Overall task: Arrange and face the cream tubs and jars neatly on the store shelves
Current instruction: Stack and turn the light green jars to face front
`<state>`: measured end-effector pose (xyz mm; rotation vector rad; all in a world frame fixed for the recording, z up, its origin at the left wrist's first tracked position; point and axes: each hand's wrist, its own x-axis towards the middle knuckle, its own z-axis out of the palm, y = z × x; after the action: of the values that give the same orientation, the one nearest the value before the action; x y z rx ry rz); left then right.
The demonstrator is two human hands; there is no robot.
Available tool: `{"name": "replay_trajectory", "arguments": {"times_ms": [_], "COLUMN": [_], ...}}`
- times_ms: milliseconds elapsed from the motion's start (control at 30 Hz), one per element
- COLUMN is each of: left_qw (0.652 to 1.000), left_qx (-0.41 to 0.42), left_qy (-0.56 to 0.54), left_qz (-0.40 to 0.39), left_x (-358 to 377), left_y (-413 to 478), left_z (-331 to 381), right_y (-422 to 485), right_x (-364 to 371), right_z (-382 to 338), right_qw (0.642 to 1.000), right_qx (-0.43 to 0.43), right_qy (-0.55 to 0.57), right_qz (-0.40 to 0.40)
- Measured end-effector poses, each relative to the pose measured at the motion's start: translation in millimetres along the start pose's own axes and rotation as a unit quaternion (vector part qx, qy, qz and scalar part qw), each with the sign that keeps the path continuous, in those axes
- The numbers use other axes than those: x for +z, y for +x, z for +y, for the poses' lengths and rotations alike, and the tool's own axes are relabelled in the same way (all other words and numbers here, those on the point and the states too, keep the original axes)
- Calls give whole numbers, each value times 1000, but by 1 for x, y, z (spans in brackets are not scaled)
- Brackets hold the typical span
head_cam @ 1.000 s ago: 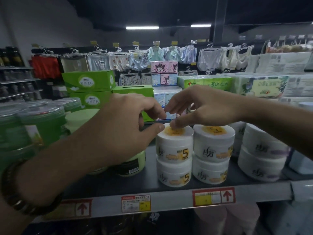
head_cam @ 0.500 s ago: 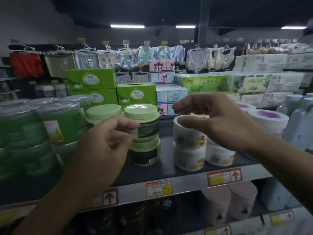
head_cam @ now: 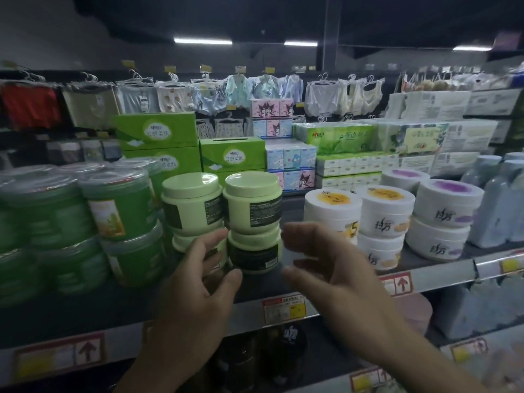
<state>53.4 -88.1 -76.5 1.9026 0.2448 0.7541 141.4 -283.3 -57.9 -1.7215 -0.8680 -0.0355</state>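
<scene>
Facing step on the green stacks, by the look of it. L hand [head_cam: 198,279] is up at the lower-left green jar [head_cam: 183,243], fingers [head_cam: 211,241] loosely straight across its front, thumb out twd the base of the lower-right green jar [head_cam: 253,252]. Nothing is pinched, and I can't tell if the tips actually touch plastic. R hand [head_cam: 320,268] is on the other side, spread and slack, holding nothing, palm turned twd that same lower-right jar w/ a clear gap btw them. So the R stack sits btw the two hands, just beyond the fingertips, w/ the top-right green jar [head_cam: 252,202] upright on it. Both stacks stand two-high, side by side, set back a little from the front of the shelf [head_cam: 127,304]. One flag: dark fine-print panels and a barcode face out on the R stack, so prob the back lbls are showing. Next move, I'd say, calls for both hands to close round a jar and twist it till the front lbl faces the aisle, steadying the one on top so it doesn't slide. White tubs [head_cam: 385,214] to the R look faced already. The clear green jars [head_cam: 119,205] on the L are too blurred to call.
</scene>
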Motion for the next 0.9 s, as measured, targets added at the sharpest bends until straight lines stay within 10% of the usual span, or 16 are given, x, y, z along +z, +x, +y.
{"name": "replay_trajectory", "arguments": {"times_ms": [900], "left_qw": [997], "left_qx": [-58], "left_qy": [-44], "left_qz": [31], "left_x": [59], "left_y": [10], "left_z": [-6], "right_y": [14], "right_x": [32], "right_z": [38], "right_qw": [989], "right_qx": [77], "right_qy": [128], "right_qz": [-26]}}
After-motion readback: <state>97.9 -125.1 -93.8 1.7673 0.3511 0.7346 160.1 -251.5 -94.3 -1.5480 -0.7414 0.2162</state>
